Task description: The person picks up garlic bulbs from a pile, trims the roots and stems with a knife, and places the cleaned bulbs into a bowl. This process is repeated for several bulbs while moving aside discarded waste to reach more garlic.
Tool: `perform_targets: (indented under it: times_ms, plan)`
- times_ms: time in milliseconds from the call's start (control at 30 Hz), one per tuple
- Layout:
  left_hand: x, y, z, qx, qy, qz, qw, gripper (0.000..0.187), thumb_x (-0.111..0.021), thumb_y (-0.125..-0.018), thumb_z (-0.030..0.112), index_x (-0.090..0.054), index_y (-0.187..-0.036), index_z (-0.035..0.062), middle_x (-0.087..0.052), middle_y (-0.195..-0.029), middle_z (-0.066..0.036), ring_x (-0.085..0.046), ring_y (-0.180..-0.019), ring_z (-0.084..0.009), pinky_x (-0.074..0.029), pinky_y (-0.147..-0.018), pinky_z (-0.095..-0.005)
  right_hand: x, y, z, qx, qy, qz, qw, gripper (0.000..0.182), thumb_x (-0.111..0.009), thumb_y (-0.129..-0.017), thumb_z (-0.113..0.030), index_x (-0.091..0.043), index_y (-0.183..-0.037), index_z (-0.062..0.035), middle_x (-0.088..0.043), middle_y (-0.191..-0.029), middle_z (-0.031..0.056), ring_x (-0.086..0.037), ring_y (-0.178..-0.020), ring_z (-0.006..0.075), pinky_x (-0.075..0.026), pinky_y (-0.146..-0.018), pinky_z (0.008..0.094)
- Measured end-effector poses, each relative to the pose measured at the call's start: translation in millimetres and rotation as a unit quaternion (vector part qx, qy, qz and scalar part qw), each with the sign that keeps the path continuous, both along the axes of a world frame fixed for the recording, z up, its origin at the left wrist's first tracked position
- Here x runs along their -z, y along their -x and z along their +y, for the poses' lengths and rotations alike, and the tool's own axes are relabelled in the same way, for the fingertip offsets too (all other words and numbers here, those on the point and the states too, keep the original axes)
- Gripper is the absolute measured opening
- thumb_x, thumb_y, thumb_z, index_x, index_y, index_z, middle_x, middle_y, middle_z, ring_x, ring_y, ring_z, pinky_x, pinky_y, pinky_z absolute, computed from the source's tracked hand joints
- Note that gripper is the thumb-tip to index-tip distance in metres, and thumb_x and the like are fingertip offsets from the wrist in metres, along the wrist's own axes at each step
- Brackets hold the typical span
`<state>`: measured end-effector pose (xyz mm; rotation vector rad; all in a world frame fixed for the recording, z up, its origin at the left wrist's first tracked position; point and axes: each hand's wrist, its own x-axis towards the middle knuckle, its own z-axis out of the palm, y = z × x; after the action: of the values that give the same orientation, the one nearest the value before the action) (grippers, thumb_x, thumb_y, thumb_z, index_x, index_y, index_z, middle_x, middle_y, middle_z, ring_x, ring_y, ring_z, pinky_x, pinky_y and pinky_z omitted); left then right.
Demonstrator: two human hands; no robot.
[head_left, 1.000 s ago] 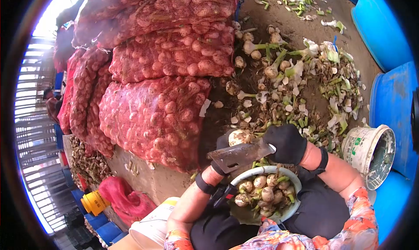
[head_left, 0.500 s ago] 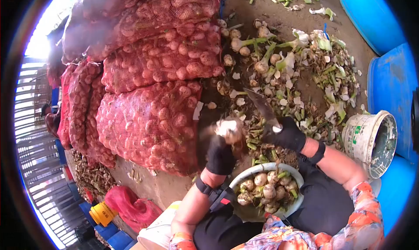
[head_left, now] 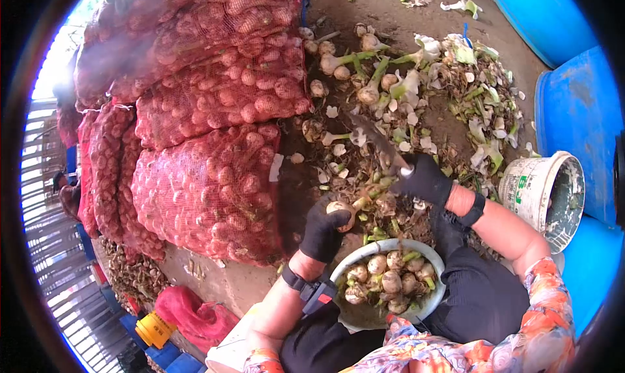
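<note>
My left hand (head_left: 323, 231), in a black glove, is closed around a pale garlic bulb (head_left: 340, 210), whose stem end points right toward my other hand. Gripped in my black-gloved right hand (head_left: 424, 181) is a knife (head_left: 379, 142), its blade slanting up and left over the scraps. Between my legs rests a pale basin (head_left: 437, 259) holding several trimmed garlic bulbs (head_left: 391, 282) with short green stubs. Beyond my hands, untrimmed garlic bulbs (head_left: 368, 95) with thick stems lie on the ground.
Red mesh sacks (head_left: 207, 190) full of bulbs are stacked on the left. Peelings and cut stems (head_left: 485, 106) are heaped at the right. A white bucket (head_left: 514, 185) stands beside blue barrels (head_left: 573, 112). A pink mesh sack (head_left: 194, 317) and a yellow container (head_left: 155, 330) are at lower left.
The view has shifted slightly. The garlic bulb in my left hand, blurred before, is now sharper and turned with its stem toward the right. The knife remains in my right hand.
</note>
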<state>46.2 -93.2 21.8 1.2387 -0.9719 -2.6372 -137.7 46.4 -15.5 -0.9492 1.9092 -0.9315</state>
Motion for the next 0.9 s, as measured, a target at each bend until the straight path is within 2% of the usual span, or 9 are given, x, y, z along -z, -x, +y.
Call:
perform_targets:
  times_ms: [133, 267, 433, 567, 667, 733, 767, 867, 900]
  plan:
    - [13, -1, -2, 0.06, 0.185, -0.062, 0.979, 0.026, -0.062, -0.061, 0.01, -0.049, -0.083, 0.0042, -0.05, -0.07, 0.001, -0.049, -0.06, -0.0104, -0.044, -0.057, -0.0224, -17, -8, 4, 0.091, 0.04, -0.025, 0.995, 0.028, -0.068, -0.063, -0.026, -0.056, -0.072, -0.0026, -0.057, -0.062, 0.01, -0.056, -0.058, 0.0199, -0.044, -0.057, 0.0321]
    - [3, -4, -5, 0.047, 0.294, -0.041, 0.954, 0.028, -0.063, -0.063, 0.01, -0.052, -0.087, 0.0015, -0.056, -0.081, -0.004, -0.051, -0.066, -0.0084, -0.044, -0.058, -0.023, 31, -39, 16, -0.202, -0.172, -0.038, 0.963, 0.034, -0.066, -0.058, -0.031, -0.058, -0.072, -0.0011, -0.058, -0.063, 0.0157, -0.058, -0.059, 0.0286, -0.045, -0.058, 0.0355]
    - [-2, -21, -20, 0.464, 0.19, 0.287, 0.816, 0.04, -0.069, -0.069, 0.018, -0.052, -0.103, 0.0017, -0.058, -0.085, -0.002, -0.055, -0.078, -0.0151, -0.044, -0.073, -0.0288, 30, -23, 42, -0.164, -0.173, -0.075, 0.968, 0.037, -0.065, -0.057, -0.032, -0.059, -0.073, 0.0009, -0.058, -0.065, 0.0207, -0.059, -0.061, 0.0309, -0.045, -0.056, 0.0379]
    - [39, -4, -85, 0.208, 0.236, -0.061, 0.947, 0.046, -0.059, -0.077, 0.034, -0.052, -0.105, -0.0012, -0.059, -0.098, -0.013, -0.054, -0.094, -0.0217, -0.042, -0.08, -0.0344, 10, 4, 44, -0.059, -0.176, -0.082, 0.979, 0.034, -0.065, -0.058, -0.028, -0.059, -0.072, 0.0016, -0.057, -0.063, 0.0198, -0.058, -0.057, 0.0294, -0.044, -0.054, 0.0363]
    - [107, 44, -158, 0.201, 0.456, -0.216, 0.84, 0.047, -0.057, -0.078, 0.038, -0.052, -0.106, 0.0012, -0.059, -0.094, -0.015, -0.058, -0.085, -0.026, -0.045, -0.071, -0.0335, 12, 12, 43, 0.033, -0.103, -0.154, 0.982, 0.037, -0.067, -0.056, -0.027, -0.057, -0.073, 0.0048, -0.057, -0.062, 0.0205, -0.058, -0.057, 0.0282, -0.044, -0.051, 0.0349]
    - [157, 64, -187, 0.203, 0.38, -0.242, 0.869, 0.047, -0.058, -0.076, 0.039, -0.052, -0.106, 0.003, -0.059, -0.094, -0.016, -0.058, -0.084, -0.0272, -0.046, -0.069, -0.0335, 19, 14, 37, 0.035, -0.129, -0.137, 0.981, 0.037, -0.068, -0.056, -0.027, -0.057, -0.073, 0.0052, -0.057, -0.061, 0.0204, -0.058, -0.057, 0.0286, -0.044, -0.052, 0.0353]
    - [219, 60, -207, 0.317, 0.557, -0.099, 0.761, 0.04, -0.055, -0.08, 0.032, -0.05, -0.109, 0.0048, -0.056, -0.099, -0.013, -0.054, -0.087, -0.0212, -0.044, -0.074, -0.0306, 24, 15, 38, 0.034, -0.158, -0.121, 0.979, 0.038, -0.068, -0.056, -0.027, -0.057, -0.073, 0.0056, -0.057, -0.061, 0.0203, -0.058, -0.057, 0.029, -0.044, -0.052, 0.0357]
    - [151, 109, -153, 0.441, 0.45, -0.194, 0.752, 0.038, -0.052, -0.081, 0.023, -0.046, -0.114, 0.0044, -0.049, -0.113, -0.012, -0.047, -0.1, -0.0204, -0.036, -0.089, -0.0318, 68, 8, 49, 0.054, -0.099, -0.021, 0.993, 0.035, -0.068, -0.057, -0.027, -0.058, -0.069, 0.0039, -0.056, -0.059, 0.0204, -0.058, -0.057, 0.0301, -0.044, -0.053, 0.0365]
    - [128, 115, -137, 0.496, 0.575, -0.218, 0.613, 0.038, -0.051, -0.081, 0.023, -0.046, -0.113, 0.0035, -0.05, -0.112, -0.012, -0.047, -0.1, -0.0218, -0.034, -0.091, -0.032, 41, 17, 38, 0.063, -0.096, -0.08, 0.99, 0.031, -0.066, -0.059, -0.027, -0.058, -0.069, 0.0007, -0.055, -0.059, 0.02, -0.057, -0.058, 0.0337, -0.044, -0.055, 0.0386]
